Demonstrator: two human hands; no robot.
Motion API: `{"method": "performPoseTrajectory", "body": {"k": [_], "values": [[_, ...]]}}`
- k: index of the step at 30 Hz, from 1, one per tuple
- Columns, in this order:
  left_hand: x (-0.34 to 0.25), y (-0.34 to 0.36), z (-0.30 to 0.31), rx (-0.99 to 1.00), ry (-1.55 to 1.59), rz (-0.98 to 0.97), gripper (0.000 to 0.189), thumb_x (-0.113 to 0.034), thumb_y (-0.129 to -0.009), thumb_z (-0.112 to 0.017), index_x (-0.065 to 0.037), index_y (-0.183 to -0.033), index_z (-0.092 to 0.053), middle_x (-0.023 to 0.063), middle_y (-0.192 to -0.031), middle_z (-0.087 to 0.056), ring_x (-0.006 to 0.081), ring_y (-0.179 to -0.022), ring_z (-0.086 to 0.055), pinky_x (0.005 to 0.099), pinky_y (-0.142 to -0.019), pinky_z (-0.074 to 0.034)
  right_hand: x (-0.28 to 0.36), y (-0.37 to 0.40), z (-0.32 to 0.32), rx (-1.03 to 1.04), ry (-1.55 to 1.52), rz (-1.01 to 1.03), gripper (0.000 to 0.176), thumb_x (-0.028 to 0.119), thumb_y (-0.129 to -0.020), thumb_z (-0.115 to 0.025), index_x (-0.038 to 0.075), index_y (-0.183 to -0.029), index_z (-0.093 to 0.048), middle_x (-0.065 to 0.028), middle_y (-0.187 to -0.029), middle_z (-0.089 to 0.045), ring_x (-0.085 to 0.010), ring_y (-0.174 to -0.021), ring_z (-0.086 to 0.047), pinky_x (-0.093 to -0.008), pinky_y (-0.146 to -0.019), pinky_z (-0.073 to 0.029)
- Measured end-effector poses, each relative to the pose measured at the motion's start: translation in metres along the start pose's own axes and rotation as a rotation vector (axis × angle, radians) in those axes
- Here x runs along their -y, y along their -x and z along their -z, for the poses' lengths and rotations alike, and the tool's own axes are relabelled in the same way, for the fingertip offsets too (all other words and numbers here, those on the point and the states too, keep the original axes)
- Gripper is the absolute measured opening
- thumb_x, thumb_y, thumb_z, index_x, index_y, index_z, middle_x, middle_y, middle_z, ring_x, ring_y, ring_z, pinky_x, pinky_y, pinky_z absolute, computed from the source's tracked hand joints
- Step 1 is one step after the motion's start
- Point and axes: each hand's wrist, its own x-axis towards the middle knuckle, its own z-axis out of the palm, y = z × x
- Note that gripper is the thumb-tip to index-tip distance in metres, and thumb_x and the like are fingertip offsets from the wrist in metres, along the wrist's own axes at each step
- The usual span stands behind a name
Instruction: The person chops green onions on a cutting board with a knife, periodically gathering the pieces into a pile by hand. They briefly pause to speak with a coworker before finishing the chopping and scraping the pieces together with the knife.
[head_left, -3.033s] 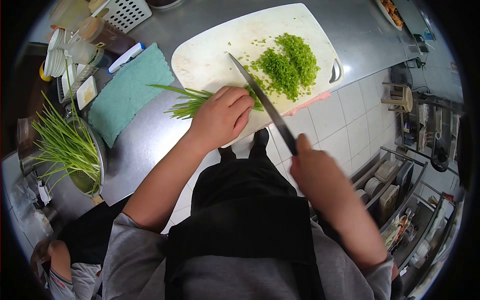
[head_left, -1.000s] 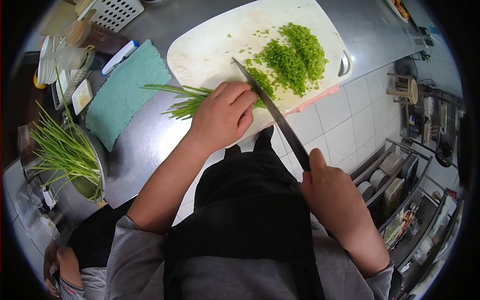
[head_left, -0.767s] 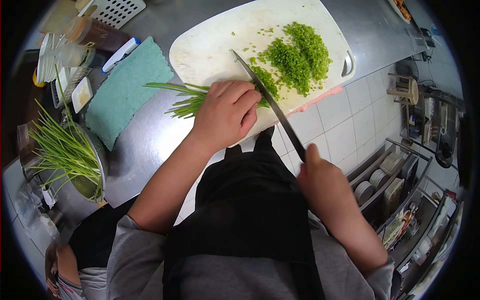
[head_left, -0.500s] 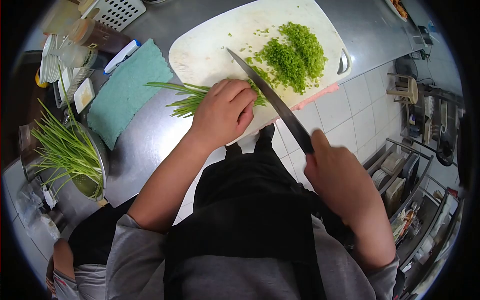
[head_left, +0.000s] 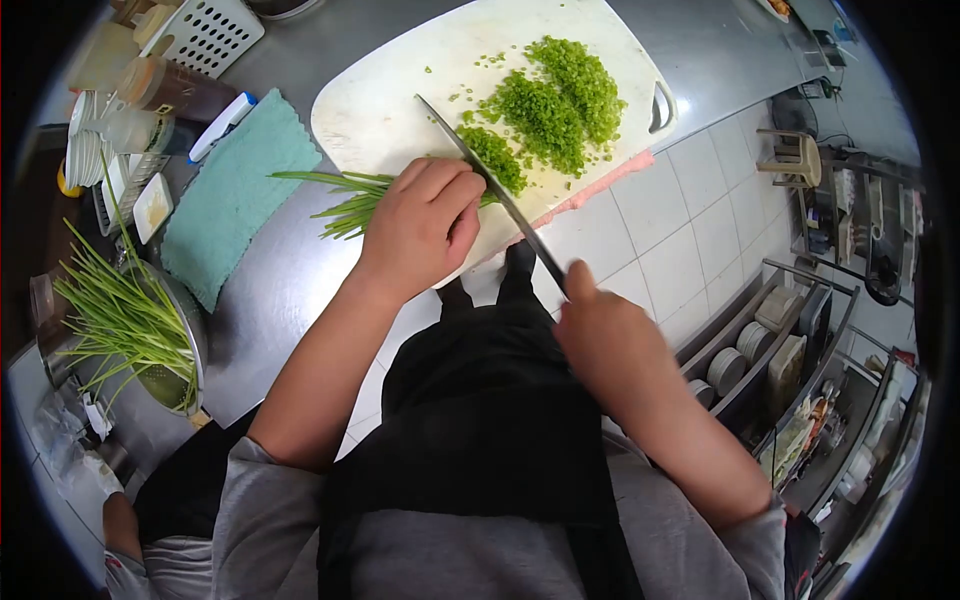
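My left hand (head_left: 422, 225) is closed over a bunch of green onions (head_left: 350, 203), pressing them on the white cutting board (head_left: 370, 110). Their long ends stick out to the left of the hand. My right hand (head_left: 615, 345) grips the handle of a long knife (head_left: 500, 195). The blade lies beside the left knuckles, across the cut end of the bunch, with its tip toward the far side of the board. Just right of the blade is a small heap of chopped green onion (head_left: 492, 155), and a larger chopped pile (head_left: 560, 105) sits behind it.
Left of the board lies a green cloth (head_left: 240, 190). A metal colander (head_left: 195, 320) with whole green onions stands at the counter's left edge. Farther back are a white perforated basket (head_left: 205, 35) and sauce containers (head_left: 175, 90). A co-worker's arm (head_left: 122, 525) shows lower left.
The knife and my right hand have shifted left, closer to my left hand. More chopped pieces lie right of the blade. The whole view has also shifted slightly.
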Motion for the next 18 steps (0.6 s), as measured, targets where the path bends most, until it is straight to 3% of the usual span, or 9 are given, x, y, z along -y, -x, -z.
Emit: {"method": "performPoseTrajectory", "body": {"k": [2,6,8,10,13,14,16,18], "values": [[-0.001,0.000,0.001,0.004,0.006,-0.005,0.020,0.002,-0.074,-0.070,-0.005,-0.092,-0.064,0.0104,-0.099,-0.063,0.0313,-0.090,-0.062,0.0389,-0.079,-0.052,0.000,-0.025,-0.022,-0.118,0.001,0.035,0.018,0.012,-0.093,-0.058,0.001,-0.104,-0.048,-0.0180,-0.066,-0.067,-0.0359,-0.065,-0.071,-0.0446,-0.055,-0.058],[-0.002,0.000,0.001,0.005,-0.001,-0.006,0.021,0.003,-0.072,-0.069,-0.005,-0.091,-0.063,0.0101,-0.098,-0.062,0.0311,-0.088,-0.061,0.0385,-0.078,-0.051,-0.002,-0.012,0.030,-0.114,-0.045,0.085,0.019,0.013,-0.093,-0.059,0.001,-0.103,-0.048,-0.0177,-0.067,-0.067,-0.0362,-0.066,-0.071,-0.0445,-0.055,-0.058],[-0.002,0.000,0.000,0.000,0.004,-0.006,0.021,0.003,-0.071,-0.070,-0.005,-0.090,-0.063,0.0101,-0.098,-0.062,0.0311,-0.087,-0.061,0.0386,-0.077,-0.051,0.005,0.011,0.045,0.089,-0.031,-0.012,0.019,0.013,-0.093,-0.059,0.001,-0.104,-0.048,-0.0182,-0.068,-0.067,-0.0363,-0.067,-0.071,-0.0444,-0.055,-0.058],[-0.001,-0.001,0.000,-0.010,0.004,-0.008,0.021,0.003,-0.071,-0.070,-0.005,-0.090,-0.064,0.0100,-0.097,-0.062,0.0311,-0.087,-0.060,0.0386,-0.077,-0.051,0.005,-0.004,0.008,0.098,-0.082,-0.021,0.022,0.015,-0.094,-0.060,0.000,-0.105,-0.048,-0.0196,-0.070,-0.068,-0.0367,-0.068,-0.072,-0.0446,-0.056,-0.058],[-0.001,-0.001,0.001,-0.015,-0.009,-0.016,0.022,0.003,-0.070,-0.070,-0.005,-0.089,-0.064,0.0099,-0.098,-0.062,0.0312,-0.086,-0.060,0.0388,-0.075,-0.051,0.004,-0.030,-0.007,-0.162,-0.068,0.089,0.022,0.013,-0.092,-0.061,0.001,-0.103,-0.047,-0.0206,-0.069,-0.067,-0.0369,-0.069,-0.072,-0.0449,-0.057,-0.059],[-0.002,0.000,0.002,-0.012,-0.016,-0.012,0.022,0.003,-0.070,-0.070,-0.005,-0.089,-0.064,0.0099,-0.098,-0.062,0.0312,-0.086,-0.060,0.0389,-0.075,-0.051,0.000,-0.023,0.001,-0.163,-0.072,0.087,0.022,0.013,-0.092,-0.061,0.001,-0.103,-0.047,-0.0206,-0.069,-0.067,-0.0369,-0.069,-0.072,-0.0449,-0.057,-0.059],[-0.002,-0.001,0.001,-0.008,-0.014,-0.015,0.022,0.003,-0.070,-0.070,-0.005,-0.089,-0.064,0.0100,-0.098,-0.062,0.0311,-0.086,-0.060,0.0389,-0.075,-0.051,0.003,-0.001,0.044,-0.009,-0.072,0.043,0.020,0.012,-0.092,-0.060,0.001,-0.102,-0.047,-0.0196,-0.067,-0.067,-0.0365,-0.068,-0.072,-0.0446,-0.057,-0.059],[-0.001,0.000,0.000,-0.018,-0.016,-0.007,0.022,0.003,-0.070,-0.070,-0.005,-0.089,-0.064,0.0103,-0.098,-0.062,0.0311,-0.086,-0.061,0.0389,-0.075,-0.051,0.008,0.009,0.021,0.048,-0.083,-0.006,0.019,0.013,-0.092,-0.060,0.001,-0.101,-0.047,-0.0171,-0.067,-0.066,-0.0353,-0.068,-0.072,-0.0444,-0.055,-0.058]]}}
